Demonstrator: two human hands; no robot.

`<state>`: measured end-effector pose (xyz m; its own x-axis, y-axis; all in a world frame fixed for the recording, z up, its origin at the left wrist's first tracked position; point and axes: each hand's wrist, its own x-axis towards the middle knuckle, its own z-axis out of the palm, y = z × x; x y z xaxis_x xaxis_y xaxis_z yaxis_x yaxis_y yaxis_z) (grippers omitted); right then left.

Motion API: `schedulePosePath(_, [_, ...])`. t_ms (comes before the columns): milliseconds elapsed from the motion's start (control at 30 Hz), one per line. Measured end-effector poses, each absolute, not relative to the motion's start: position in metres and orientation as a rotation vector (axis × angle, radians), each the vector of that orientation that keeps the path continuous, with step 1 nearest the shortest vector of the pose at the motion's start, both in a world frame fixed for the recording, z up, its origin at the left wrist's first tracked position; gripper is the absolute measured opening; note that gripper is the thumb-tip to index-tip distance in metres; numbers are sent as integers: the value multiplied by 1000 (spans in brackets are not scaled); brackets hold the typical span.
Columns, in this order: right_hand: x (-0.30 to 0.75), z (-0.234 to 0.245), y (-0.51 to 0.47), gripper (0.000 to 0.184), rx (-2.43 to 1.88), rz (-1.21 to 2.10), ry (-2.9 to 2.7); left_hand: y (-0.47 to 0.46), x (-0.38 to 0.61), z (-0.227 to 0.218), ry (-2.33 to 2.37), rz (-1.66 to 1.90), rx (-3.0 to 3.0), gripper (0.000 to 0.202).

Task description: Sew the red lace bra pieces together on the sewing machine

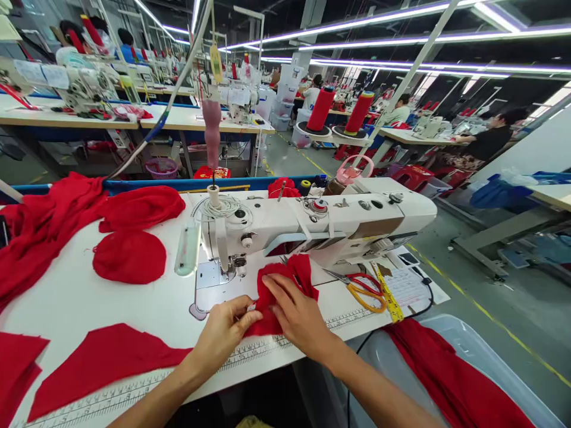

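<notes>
A small red fabric piece [289,276] lies on the white table just right of the sewing machine [312,223] needle. My left hand [225,333] pinches the piece's lower left edge with closed fingers. My right hand [298,318] rests on top of it, fingers pressed down and slightly curled over the cloth. Both hands sit at the table's front edge, over a printed ruler strip [250,353].
Red cut pieces lie left: an oval [129,257], a long one [102,359], a heap [40,229]. Scissors [361,288] and a yellow tape [387,294] are right of my hands. A clear bin [491,365] with red cloth stands lower right. Other people work at far tables.
</notes>
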<state>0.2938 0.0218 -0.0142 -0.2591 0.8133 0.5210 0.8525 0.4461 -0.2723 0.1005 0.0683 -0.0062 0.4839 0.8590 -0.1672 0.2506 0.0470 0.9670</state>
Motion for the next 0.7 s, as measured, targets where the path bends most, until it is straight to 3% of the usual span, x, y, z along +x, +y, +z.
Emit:
schedulePosePath(267, [296, -12, 28, 36, -1354, -659, -2133, 67, 98, -11, 1083, 708, 896, 52])
schedulePosePath(467, [303, 9, 12, 25, -1580, -388, -2104, 63, 106, -11, 995, 753, 627, 54])
schedulePosePath(700, [313, 18, 18, 38, -1442, -557, -2170, 67, 113, -9, 889, 503, 570, 46])
